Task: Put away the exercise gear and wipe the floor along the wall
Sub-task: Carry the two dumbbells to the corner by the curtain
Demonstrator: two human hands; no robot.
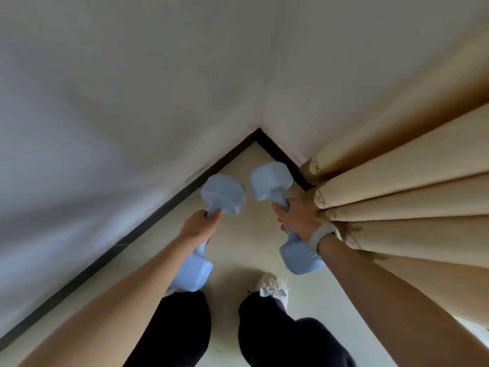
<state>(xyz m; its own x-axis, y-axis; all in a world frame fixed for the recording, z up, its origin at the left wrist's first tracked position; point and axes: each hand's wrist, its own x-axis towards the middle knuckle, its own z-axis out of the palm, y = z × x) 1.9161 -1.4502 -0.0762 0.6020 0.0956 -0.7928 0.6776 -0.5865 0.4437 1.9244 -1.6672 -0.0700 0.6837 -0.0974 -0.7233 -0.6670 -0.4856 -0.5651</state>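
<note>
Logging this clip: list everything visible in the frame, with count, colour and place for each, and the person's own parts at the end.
light blue plastic dumbbells: two, one in the left hand, one in the right, held over the floor near the corner
beige pleated curtain: one, hanging at right
white walls: two, meeting at the corner
black skirting board: along both walls
cream tiled floor: below
white wristband: one, right wrist
black trousers: both legs, bottom centre
white shoe: one plainly seen, right foot
hands: left and right, each gripping a dumbbell handle
</note>
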